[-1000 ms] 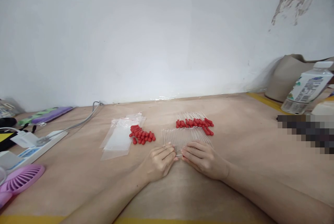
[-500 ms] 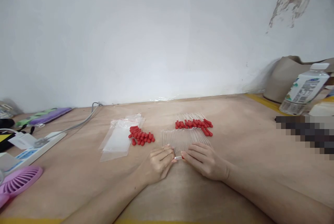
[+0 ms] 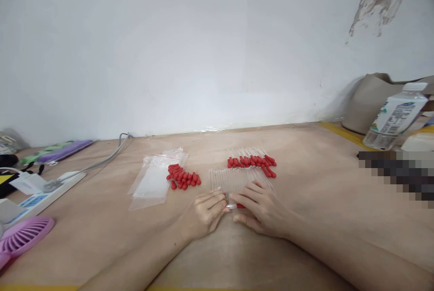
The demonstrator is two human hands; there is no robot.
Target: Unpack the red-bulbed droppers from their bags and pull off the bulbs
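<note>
My left hand (image 3: 206, 209) is closed around a clear glass dropper tube (image 3: 232, 206) that lies crosswise in front of me. A red rubber bulb (image 3: 241, 206) sits at the tube's right end. Around this bulb my right hand (image 3: 266, 209) is open, its thumb below and its fingers above, partly covering it. Beyond my hands lies a row of bare glass tubes (image 3: 230, 180) side by side. Several droppers with red bulbs (image 3: 251, 161) are lined up farther back. Loose red bulbs (image 3: 185, 177) lie in a pile to the left.
Clear plastic bags (image 3: 151, 182) lie left of the loose bulbs. At the left edge are a power strip (image 3: 50, 198), a grey cable (image 3: 108, 157) and a pink fan (image 3: 29, 237). A plastic bottle (image 3: 396, 117) and a grey container (image 3: 361, 103) stand at the right.
My right thumb has moved down away from the fingers, and more of the red bulb shows between them. The left hand keeps its place on the tube.
</note>
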